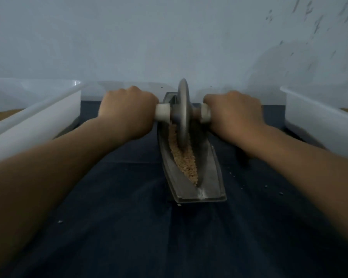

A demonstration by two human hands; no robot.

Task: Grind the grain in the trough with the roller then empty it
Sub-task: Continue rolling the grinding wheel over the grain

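Observation:
A grey boat-shaped metal trough (213, 181) lies lengthwise on the dark cloth, its near end towards me. Tan crushed grain (186, 163) fills its groove. A grey disc roller (182, 115) stands upright in the groove near the far half of the trough, with pale handles sticking out on both sides. My left hand (127, 111) grips the left handle and my right hand (233, 113) grips the right handle. The far end of the trough is hidden behind the disc and my hands.
A white plastic tub (34, 125) stands at the left with brown grain in it. Another white tub (317, 121) stands at the right edge. Dark blue cloth (129, 227) covers the table, with a few stray crumbs. A pale wall rises behind.

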